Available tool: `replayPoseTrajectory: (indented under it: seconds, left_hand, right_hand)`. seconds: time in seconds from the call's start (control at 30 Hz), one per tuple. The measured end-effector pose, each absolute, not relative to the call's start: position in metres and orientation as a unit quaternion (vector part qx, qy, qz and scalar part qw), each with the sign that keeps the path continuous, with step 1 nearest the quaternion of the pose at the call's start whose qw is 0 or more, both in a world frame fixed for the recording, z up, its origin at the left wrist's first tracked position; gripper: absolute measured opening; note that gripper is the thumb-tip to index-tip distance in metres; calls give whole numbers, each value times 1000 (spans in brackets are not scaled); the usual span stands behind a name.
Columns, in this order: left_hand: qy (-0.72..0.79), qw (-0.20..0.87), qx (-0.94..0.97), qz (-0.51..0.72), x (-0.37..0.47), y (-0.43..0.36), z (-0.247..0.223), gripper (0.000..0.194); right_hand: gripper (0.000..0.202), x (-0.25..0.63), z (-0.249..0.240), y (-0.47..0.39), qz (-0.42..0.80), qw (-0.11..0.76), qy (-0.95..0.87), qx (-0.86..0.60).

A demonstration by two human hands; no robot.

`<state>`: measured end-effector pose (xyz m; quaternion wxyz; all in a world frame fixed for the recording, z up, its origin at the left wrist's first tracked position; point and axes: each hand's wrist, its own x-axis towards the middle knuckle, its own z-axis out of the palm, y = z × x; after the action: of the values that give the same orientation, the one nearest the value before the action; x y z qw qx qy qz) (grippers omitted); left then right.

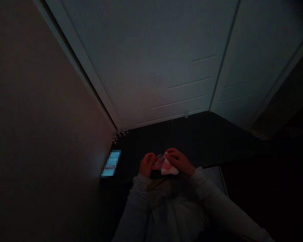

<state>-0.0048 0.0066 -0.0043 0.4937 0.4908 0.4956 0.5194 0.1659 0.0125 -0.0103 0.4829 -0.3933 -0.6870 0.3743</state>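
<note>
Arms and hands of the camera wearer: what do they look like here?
Pale, long sleeves, looking greyish in the dim light and creased, reach the wrists. The left hand and right hand are ungloved. Any finer markings are too dark to tell.

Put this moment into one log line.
right hand: holding pink-and-white cloth | left hand: beside cloth, grip unclear | between hands: glinting item, unidentifiable | dark tabletop: glowing pixelated panel at left

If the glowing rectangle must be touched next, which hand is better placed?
Probably the left hand: it is nearer to the glowing rectangle, which is on the left. The right hand is farther away, its fingers on the pink-and-white item.
</note>
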Motion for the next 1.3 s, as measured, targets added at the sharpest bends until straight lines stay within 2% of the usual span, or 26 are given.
replayPoseTrajectory:
  seconds: [0.5,1.3]
  left_hand:
    - [501,491,486,521,-5,6,-4,29]
    - [499,512,475,513,-5,6,-5,29]
  right_hand:
    - [16,165,-20,17,365,453,-718,-382]
    - [13,164,-20,16,357,462,-708,-397]
